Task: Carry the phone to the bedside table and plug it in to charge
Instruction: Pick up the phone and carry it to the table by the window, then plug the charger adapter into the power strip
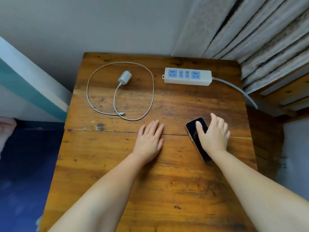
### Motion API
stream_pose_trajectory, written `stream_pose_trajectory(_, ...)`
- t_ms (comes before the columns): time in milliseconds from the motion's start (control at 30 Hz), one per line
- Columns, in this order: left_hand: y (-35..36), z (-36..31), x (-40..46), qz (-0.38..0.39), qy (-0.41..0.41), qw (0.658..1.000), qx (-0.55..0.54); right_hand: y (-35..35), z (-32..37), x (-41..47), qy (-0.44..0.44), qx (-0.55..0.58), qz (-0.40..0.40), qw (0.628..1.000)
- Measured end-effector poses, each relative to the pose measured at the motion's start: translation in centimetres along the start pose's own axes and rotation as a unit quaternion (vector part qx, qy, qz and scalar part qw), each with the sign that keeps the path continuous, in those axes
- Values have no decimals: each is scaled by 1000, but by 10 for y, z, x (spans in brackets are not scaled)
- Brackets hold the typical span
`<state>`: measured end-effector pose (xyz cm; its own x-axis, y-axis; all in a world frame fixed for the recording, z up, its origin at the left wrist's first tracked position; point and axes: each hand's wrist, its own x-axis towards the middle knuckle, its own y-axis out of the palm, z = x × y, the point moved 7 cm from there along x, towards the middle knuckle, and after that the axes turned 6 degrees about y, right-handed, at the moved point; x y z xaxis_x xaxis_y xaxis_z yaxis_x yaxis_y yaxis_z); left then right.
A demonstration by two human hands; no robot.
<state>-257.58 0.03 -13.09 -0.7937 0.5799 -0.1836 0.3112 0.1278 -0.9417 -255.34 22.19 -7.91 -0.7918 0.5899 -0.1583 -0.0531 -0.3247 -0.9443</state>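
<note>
Phone (197, 139): dark-screened handset with a pale metallic edge, lying screen up on the wooden table (167, 190), toward its right side and nearer the person than the charging gear. Its long axis runs from the far-left to the near-right, tilted off the table's edges; one short end points up toward the power strip, the other back toward the person's right forearm. Which end carries the charging port cannot be told.

Right hand (214, 138): spread over the right half of the phone, thumb laid flat on the screen, fingers (217, 122) loosely extended and resting past the far edge. It rests on the phone more than it grips it; no closed hold is visible.

Left hand (149, 139): flat on bare wood just left of the phone, not touching it, fingers together and extended, holding nothing.

Charger plug (125, 77): white adapter at the far left, lying on its side, not seated in any socket.

Cable (151, 91): white, attached to the adapter and looped in a wide ring; its free connector (122, 113) lies inside the loop's near edge, well apart from the phone.

Power strip (187, 76): far right, sockets all vacant, a small red light showing at its left end.

Status: carrying appears complete, since the phone is on the table. Remaining, by judgement: adapter into the strip, connector into the phone.
</note>
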Motion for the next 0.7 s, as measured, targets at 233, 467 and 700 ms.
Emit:
stream_pose_trajectory(233,-75,97,4,-150,-153,974,-66,3,167,46,-176,74,10,982)
stream_pose_trajectory(467,-80,168,1,-110,-217,970,-28,74,270,55,-136,127,159,970)
stream_pose_trajectory(700,-59,165,-11,-90,-128,987,-40,121,309,57,-12,142,225,964)
